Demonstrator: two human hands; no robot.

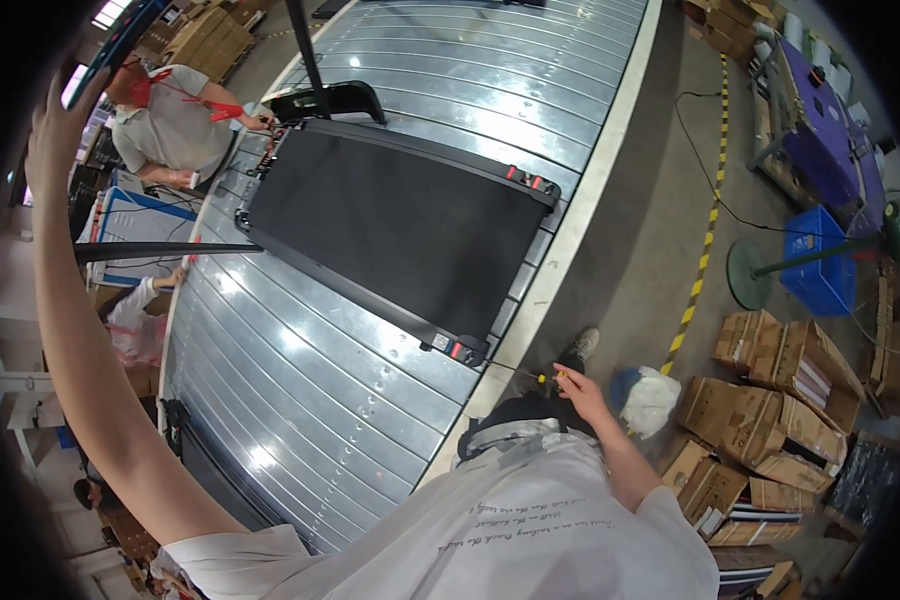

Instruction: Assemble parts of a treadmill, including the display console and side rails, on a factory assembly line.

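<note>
My right hand (pixel 578 390) pinches a screwdriver (pixel 530 375) low beside the conveyor (pixel 300 370); its long axis runs left from my fingers, tip towards the treadmill (pixel 390 225); my left hand (pixel 55 130) is raised high at upper left, fingers loosely together, holding nothing I can see; one treadmill lies diagonally on the conveyor; several cardboard boxes (pixel 770 400) sit at right, some open with packets inside; one blue crate (pixel 820 255) stands beyond.

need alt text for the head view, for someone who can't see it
Seen from above, a person's right hand holds a thin yellow-handled tool beside a black treadmill deck lying on a metal slat conveyor. Their left hand is raised high at the left edge. Another worker stands across the conveyor; cardboard boxes sit on the floor at right.
</note>
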